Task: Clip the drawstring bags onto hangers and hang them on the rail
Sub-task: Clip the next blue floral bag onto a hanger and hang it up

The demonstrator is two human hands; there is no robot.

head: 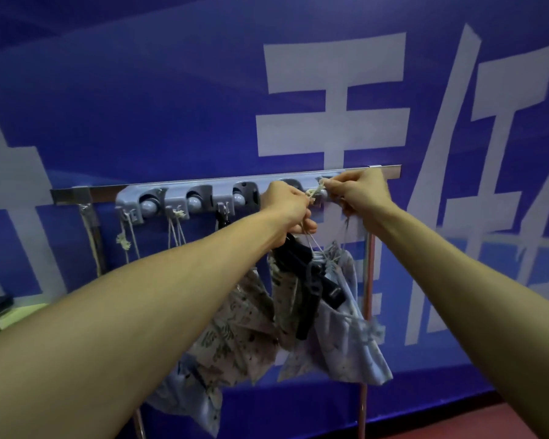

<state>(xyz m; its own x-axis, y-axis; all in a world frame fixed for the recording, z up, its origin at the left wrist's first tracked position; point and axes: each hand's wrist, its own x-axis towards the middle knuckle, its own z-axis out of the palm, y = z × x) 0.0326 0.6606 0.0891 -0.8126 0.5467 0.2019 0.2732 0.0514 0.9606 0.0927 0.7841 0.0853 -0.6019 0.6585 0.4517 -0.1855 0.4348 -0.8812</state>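
Where hands [286, 201] pinch: knotted cord [314, 191], crumpled floral bags [339, 327].

Backdrop: blue banner wall, red floor.

A blue printed banner [171, 99] with large white characters [333, 99] is seen to cover the whole wall. A strip of red floor [476, 421] is visible at lower right. At the lower left edge, a pale green surface [16, 315] bearing a dark object is partly shown. Lighting is dim and even.
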